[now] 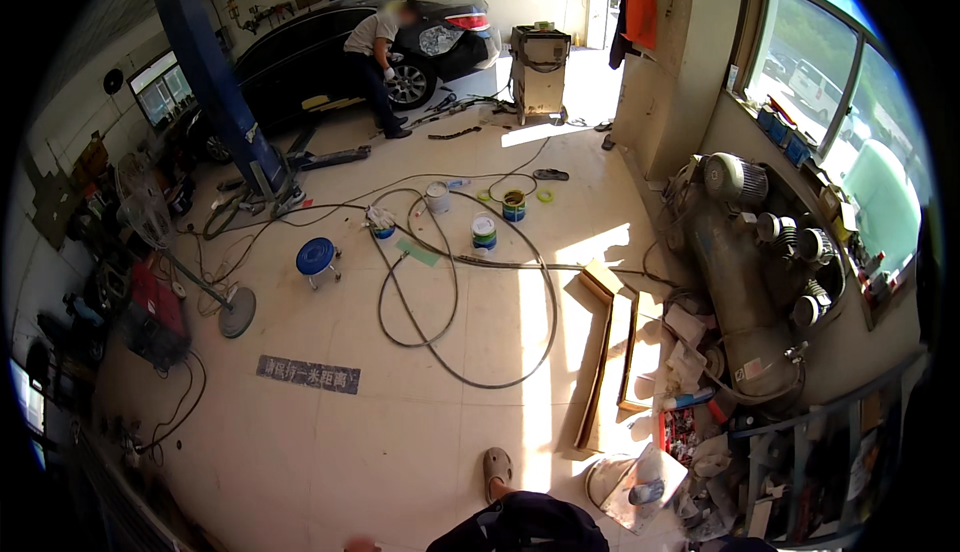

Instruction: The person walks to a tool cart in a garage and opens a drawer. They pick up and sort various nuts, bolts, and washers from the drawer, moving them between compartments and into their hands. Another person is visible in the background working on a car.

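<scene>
Pedestal fan: stands near the left wall, its round base on the tiled floor.
Red machine: beside the fan, with a dark cable trailing.
Blue post: upright, in front of a black car.
Floor sign: a dark, pale-lettered strip lying flat, ahead of the left fingers and well apart from them.
Stool: blue round seat, beyond the sign.
Left hand: blurred and cut off at the lower edge; I cannot tell whether its fingers are clenched, released or grasping.
Co-worker: bends beside the car's rear wheel.
Hose: lies in wide loops.
Paint cans: grouped near the hose.
Clog: on the wearer's foot, right of the left fingers, apart from them.
Right hand: outside the view; finger state cannot be told.
Bucket: right of the clog, near cardboard strips.
Air compressor: along the right wall.
</scene>
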A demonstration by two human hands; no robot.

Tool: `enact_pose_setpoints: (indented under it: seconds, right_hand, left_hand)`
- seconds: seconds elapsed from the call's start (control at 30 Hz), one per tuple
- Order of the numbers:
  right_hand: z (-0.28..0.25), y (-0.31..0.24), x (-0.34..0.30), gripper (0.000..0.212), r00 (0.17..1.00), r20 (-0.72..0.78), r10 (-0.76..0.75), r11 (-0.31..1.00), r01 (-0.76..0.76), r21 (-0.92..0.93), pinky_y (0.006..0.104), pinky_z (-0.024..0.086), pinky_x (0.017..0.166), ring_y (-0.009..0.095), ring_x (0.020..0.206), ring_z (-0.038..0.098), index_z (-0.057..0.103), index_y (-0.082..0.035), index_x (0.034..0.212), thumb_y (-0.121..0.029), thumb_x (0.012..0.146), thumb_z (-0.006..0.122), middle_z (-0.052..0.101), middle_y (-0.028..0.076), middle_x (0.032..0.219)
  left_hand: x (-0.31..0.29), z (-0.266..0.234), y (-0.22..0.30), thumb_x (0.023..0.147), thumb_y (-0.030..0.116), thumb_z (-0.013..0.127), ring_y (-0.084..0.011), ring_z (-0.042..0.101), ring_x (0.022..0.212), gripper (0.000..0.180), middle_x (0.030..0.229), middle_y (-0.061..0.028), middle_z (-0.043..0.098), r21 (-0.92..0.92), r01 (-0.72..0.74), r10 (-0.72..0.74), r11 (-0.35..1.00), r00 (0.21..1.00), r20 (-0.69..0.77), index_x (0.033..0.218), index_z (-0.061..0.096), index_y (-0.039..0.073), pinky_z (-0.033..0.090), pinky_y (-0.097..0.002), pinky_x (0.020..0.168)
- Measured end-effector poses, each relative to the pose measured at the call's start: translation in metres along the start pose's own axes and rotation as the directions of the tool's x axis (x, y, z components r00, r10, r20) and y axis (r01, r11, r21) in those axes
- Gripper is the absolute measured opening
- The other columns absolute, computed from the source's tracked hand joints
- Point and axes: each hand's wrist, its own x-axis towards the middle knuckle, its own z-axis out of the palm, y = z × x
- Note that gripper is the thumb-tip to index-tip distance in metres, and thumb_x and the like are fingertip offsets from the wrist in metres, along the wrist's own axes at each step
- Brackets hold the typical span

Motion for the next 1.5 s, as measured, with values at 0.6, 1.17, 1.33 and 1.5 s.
enact_pose_setpoints:
  seconds: [0.6,1.17,1.33,1.5]
  right_hand:
    - [-0.219,-0.028,-0.004,0.058,0.460,-0.228,0.858,0.498,-0.640,0.585,0.0431,0.047,0.100,0.028,0.121,0.058,0.040,-0.004,0.143,-0.031,0.094,0.055,0.057,0.017,0.134]
    - [-0.584,-0.074,0.088,0.060,0.401,-0.064,0.914,0.301,-0.562,0.770,0.0425,0.046,0.101,0.029,0.121,0.057,0.041,-0.002,0.142,-0.035,0.093,0.056,0.057,0.018,0.134]
    - [-0.807,-0.086,0.161,0.061,0.507,-0.220,0.834,0.487,-0.486,0.725,0.0423,0.046,0.101,0.029,0.122,0.057,0.042,-0.002,0.141,-0.036,0.093,0.056,0.057,0.019,0.134]
    - [-1.075,-0.154,0.263,0.062,0.617,-0.496,0.611,0.751,-0.256,0.608,0.0421,0.045,0.101,0.030,0.122,0.056,0.042,-0.001,0.141,-0.038,0.092,0.056,0.057,0.019,0.134]
  left_hand:
    - [0.295,-0.061,0.442,0.097,0.022,0.051,-0.0311,0.068,0.095,0.028,0.107,-0.0186,0.069,0.038,0.330,-0.322,0.943,0.880,0.350,0.114,0.058,0.001,0.054,-0.0454,0.080]
    - [0.448,0.008,1.218,0.099,0.025,0.049,-0.0167,0.068,0.080,0.025,0.095,-0.0087,0.070,0.329,-0.426,0.349,0.842,0.898,0.270,0.110,0.060,0.005,0.054,-0.0316,0.067]
    - [0.453,0.076,1.216,0.100,0.025,0.050,-0.0236,0.069,0.088,0.026,0.100,-0.0101,0.070,0.345,-0.147,0.014,0.927,0.933,0.361,0.111,0.060,0.005,0.055,-0.0383,0.073]
    - [0.467,0.136,1.226,0.097,0.025,0.053,-0.0236,0.068,0.083,0.023,0.091,-0.0095,0.067,0.273,0.205,-0.275,0.940,0.928,0.252,0.104,0.062,0.005,0.055,-0.0396,0.072]
